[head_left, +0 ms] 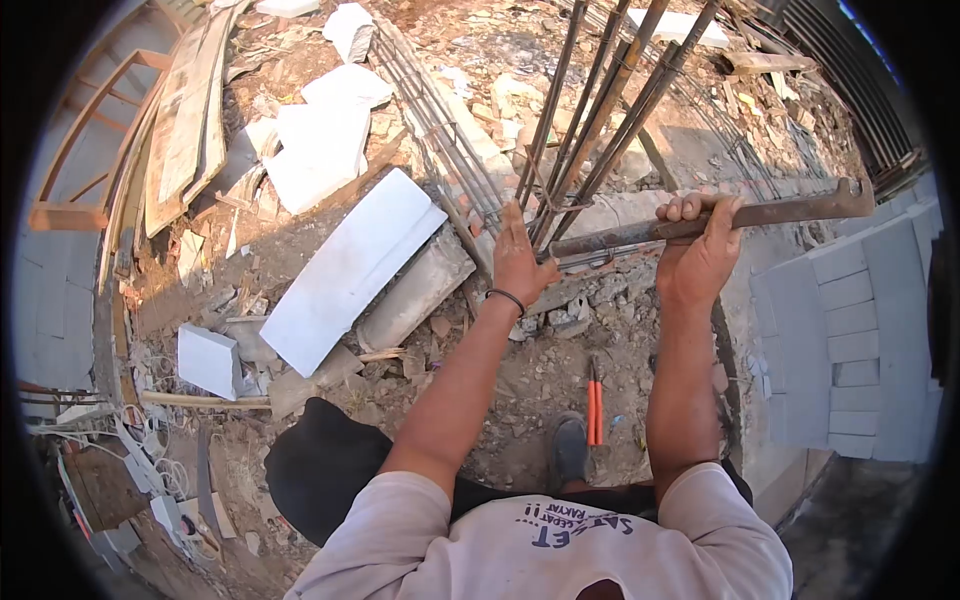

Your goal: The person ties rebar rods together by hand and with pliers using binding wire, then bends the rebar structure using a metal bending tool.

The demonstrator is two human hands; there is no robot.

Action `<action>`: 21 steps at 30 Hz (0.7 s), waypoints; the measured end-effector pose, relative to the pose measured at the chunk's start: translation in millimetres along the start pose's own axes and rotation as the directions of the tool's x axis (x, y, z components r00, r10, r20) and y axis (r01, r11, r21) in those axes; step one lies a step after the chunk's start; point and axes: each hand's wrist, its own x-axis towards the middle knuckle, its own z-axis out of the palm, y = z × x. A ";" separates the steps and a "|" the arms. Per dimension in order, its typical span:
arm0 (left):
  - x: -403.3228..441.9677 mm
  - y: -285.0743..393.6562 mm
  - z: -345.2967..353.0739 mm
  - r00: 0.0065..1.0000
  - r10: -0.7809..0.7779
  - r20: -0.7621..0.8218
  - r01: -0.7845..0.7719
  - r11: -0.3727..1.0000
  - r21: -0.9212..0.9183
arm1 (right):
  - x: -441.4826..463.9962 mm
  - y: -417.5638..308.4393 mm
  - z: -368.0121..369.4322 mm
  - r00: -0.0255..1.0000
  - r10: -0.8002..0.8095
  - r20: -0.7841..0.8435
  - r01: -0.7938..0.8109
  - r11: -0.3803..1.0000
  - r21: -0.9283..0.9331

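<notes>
My right hand (pixel 697 250) is closed around a long rusty steel bar (pixel 790 208) with a notched, hooked head at its right end. The bar lies nearly level, and its left end reaches the foot of an upright bundle of rebar (pixel 590 110). My left hand (pixel 520 258), a dark band at its wrist, is against the left side of that bundle, fingers stretched upward and thumb apart. Whether those fingertips press on a rod is hard to see. Thin wire ties wrap the rods near the bottom. Orange-handled pliers (pixel 595 402) lie on the ground below, between my arms.
A long white block (pixel 352 270) leans on a concrete piece (pixel 418 290) at left. A small white block (pixel 208 362) sits nearer. A grey block wall (pixel 850 320) stands at right. Rebar cages (pixel 432 115) lie beyond, amid rubble. My boot (pixel 568 448) is beside the pliers.
</notes>
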 end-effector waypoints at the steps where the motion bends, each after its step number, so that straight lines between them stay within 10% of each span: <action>1: -0.2 -0.6 3.0 1.000 0.003 -0.023 -0.002 1.000 0.024 | -9.7 1.2 9.3 0.998 -0.028 0.063 0.031 0.999 -0.033; 10: -3.4 1.7 2.1 0.994 0.027 -0.103 -0.027 1.000 -0.001 | -42.1 20.8 52.7 0.952 -0.174 0.252 0.240 0.936 -0.258; 21: -1.2 3.4 -0.1 0.997 -0.005 -0.072 0.006 1.000 0.023 | -28.3 13.1 66.1 0.978 0.074 0.195 -0.017 0.960 -0.279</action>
